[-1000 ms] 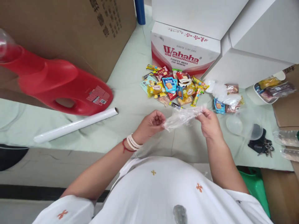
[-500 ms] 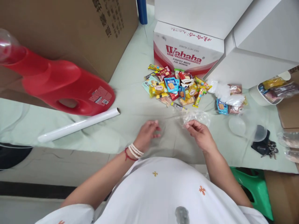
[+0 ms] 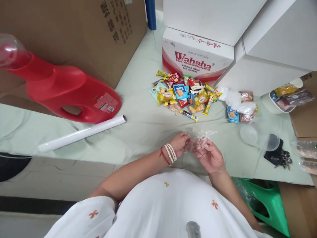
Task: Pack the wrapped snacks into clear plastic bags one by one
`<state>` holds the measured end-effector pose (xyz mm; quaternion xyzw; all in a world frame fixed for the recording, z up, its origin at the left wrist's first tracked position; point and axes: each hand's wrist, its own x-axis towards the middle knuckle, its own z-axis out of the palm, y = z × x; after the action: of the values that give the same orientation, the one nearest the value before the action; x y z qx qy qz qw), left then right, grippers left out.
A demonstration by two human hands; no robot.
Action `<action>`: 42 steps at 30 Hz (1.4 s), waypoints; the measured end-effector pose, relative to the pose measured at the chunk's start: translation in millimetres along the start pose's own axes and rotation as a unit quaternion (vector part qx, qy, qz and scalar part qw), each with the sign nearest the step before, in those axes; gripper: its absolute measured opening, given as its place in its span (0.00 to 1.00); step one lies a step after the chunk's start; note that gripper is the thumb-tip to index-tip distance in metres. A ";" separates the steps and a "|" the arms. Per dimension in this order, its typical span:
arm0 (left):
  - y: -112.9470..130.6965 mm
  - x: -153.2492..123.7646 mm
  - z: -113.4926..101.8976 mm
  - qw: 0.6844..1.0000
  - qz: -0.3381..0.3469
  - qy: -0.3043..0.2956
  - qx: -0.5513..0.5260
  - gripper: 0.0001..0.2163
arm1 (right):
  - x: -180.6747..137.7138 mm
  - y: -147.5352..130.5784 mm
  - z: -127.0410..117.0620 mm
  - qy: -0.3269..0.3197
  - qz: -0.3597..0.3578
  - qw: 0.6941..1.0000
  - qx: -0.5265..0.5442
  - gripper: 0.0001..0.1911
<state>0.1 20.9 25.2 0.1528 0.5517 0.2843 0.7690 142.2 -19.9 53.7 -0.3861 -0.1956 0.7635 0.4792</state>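
Note:
A clear plastic bag is bunched between my two hands, close to the front of the table. My right hand pinches its gathered part. My left hand, with a white beaded bracelet and a red cord at the wrist, has its fingers closed on the bag's left side. Just beyond the hands lies a heap of wrapped snacks. One thin blue-and-yellow snack stick rests at the heap's near edge. Whether anything is inside the bag I cannot make out.
A red jug and a white roll lie at left. Behind the heap stands a Wahaba-type "Wahaha" carton. To the right are bagged snacks, a white cup of snacks, a clear plastic container and keys.
My left hand has moved right to meet my right hand and now grips the bag too. My right hand has come slightly nearer my body, with the bag bunched up.

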 end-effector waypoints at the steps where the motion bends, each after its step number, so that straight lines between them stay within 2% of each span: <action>1: -0.6 1.4 -0.8 1.000 0.012 0.027 -0.001 0.05 | -0.5 -1.5 -4.8 -0.002 0.000 1.000 0.014 0.07; 4: 3.8 0.7 -8.7 0.995 0.047 0.083 0.009 0.04 | -1.1 -9.3 -20.9 0.013 0.010 0.999 0.040 0.04; 6: 12.3 -5.1 -19.0 0.997 0.047 0.058 0.035 0.07 | -0.6 -17.7 -33.2 0.032 0.019 0.998 0.040 0.03; 10: 32.1 -22.0 -46.9 0.996 -0.011 -0.047 0.079 0.14 | 5.1 -38.4 -57.4 0.047 0.027 0.998 0.011 0.03; 13: 37.3 -26.5 -62.1 0.998 -0.026 -0.044 0.043 0.17 | 14.8 -47.4 -69.7 0.050 0.023 0.998 -0.008 0.05; 17: 23.5 -18.7 -59.6 0.994 0.096 0.055 -0.028 0.17 | 25.4 -37.6 -68.1 0.102 -0.010 0.994 -0.025 0.11; 19: 11.1 -14.4 -51.2 0.983 0.166 0.070 -0.038 0.18 | 25.4 -26.3 -59.6 0.123 -0.009 0.991 -0.056 0.20; 22: -7.2 -13.2 -38.0 0.963 0.263 0.055 0.018 0.18 | 22.5 -11.1 -42.9 0.133 0.003 0.981 -0.144 0.29; 24: -15.4 -15.5 -32.1 0.947 0.310 0.030 0.080 0.17 | 23.0 -4.9 -32.0 0.131 0.003 0.971 -0.200 0.29; 26: -18.2 -17.9 -30.0 0.939 0.326 0.002 0.108 0.16 | 26.5 -1.1 -23.2 0.126 -0.003 0.962 -0.240 0.27; 29: -10.8 -17.6 -37.0 0.954 0.299 0.005 0.010 0.16 | 32.9 2.9 -15.6 0.122 -0.029 0.957 -0.262 0.22; 32: 6.2 -13.0 -56.4 0.960 0.232 0.052 -0.145 0.16 | 35.3 6.1 -15.2 0.123 -0.029 0.960 -0.248 0.20; 34: 18.0 -9.5 -73.2 0.957 0.189 0.080 -0.205 0.14 | 34.8 7.3 -17.1 0.121 -0.014 0.962 -0.246 0.19; 38: 32.2 -4.3 -101.5 0.956 0.139 0.151 -0.212 0.09 | 32.6 7.1 -18.8 0.105 0.029 0.967 -0.229 0.16; 42: 36.2 0.0 -115.0 0.954 0.153 0.190 -0.175 0.08 | 30.7 3.5 -18.6 0.097 0.047 0.983 -0.146 0.12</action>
<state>-117.2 40.5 5.5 0.0417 0.5991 0.5147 0.6119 147.2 4.3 27.4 -0.5327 -0.2396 0.7075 0.3978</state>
